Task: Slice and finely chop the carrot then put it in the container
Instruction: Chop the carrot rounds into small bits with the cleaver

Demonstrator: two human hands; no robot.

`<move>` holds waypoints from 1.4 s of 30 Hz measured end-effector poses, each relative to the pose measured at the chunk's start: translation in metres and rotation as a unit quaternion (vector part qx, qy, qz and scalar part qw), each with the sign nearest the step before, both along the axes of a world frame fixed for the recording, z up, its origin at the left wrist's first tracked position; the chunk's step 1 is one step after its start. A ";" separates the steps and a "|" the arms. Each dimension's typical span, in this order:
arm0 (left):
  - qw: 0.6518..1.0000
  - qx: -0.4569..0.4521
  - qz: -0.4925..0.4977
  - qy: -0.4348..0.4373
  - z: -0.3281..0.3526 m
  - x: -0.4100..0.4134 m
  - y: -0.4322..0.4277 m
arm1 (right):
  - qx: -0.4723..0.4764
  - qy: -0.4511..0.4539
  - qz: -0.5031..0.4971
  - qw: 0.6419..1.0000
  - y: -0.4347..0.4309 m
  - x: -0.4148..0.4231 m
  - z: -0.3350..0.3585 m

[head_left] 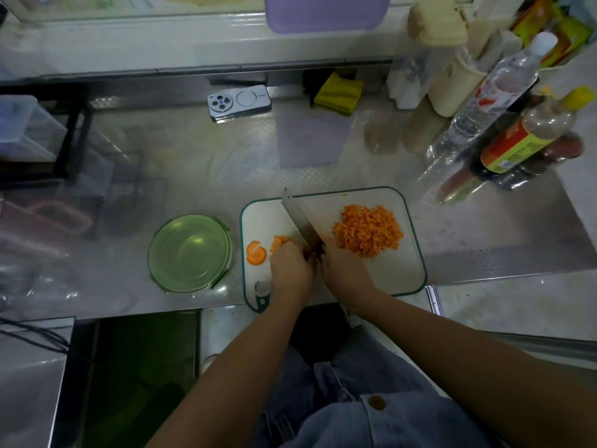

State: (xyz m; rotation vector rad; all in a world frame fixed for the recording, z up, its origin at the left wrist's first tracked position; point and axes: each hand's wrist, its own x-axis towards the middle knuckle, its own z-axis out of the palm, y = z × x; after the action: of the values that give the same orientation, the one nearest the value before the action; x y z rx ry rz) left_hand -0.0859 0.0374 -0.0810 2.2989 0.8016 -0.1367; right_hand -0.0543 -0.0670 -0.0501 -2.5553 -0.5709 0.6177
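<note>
On the white, green-rimmed cutting board the right hand grips the broad steel knife by its handle, while the left hand pins an orange carrot piece under curled fingers near the left edge. The heap of chopped carrot lies toward the far right corner, with the round green glass container just off the left edge

A shiny steel counter is catching soft light. A pale ledge is running along its back edge, carrying a purple tub. A phone and a yellow cloth are lying near that edge, bottles are crowding the far right corner, and a black rack is sitting at the left edge.
</note>
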 end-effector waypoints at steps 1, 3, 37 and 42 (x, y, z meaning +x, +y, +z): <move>1.000 0.000 -0.005 -0.003 0.002 -0.001 -0.001 | 0.001 0.000 0.001 1.000 0.000 0.003 0.000; 1.000 0.000 -0.005 -0.010 0.005 -0.002 -0.001 | 0.009 -0.008 0.000 1.000 -0.003 0.006 0.002; 0.992 0.063 0.057 -0.088 0.012 -0.022 0.021 | 0.107 0.034 -0.102 0.988 -0.019 0.019 0.002; 0.991 0.098 0.065 -0.057 0.011 -0.033 0.029 | 0.115 0.058 -0.051 0.990 0.000 -0.008 -0.005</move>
State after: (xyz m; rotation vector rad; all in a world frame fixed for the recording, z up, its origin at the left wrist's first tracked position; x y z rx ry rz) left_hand -0.1191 0.0664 -0.0702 2.4029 0.9385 0.1380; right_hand -0.0620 -0.0666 -0.0548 -2.2998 -0.4425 0.6204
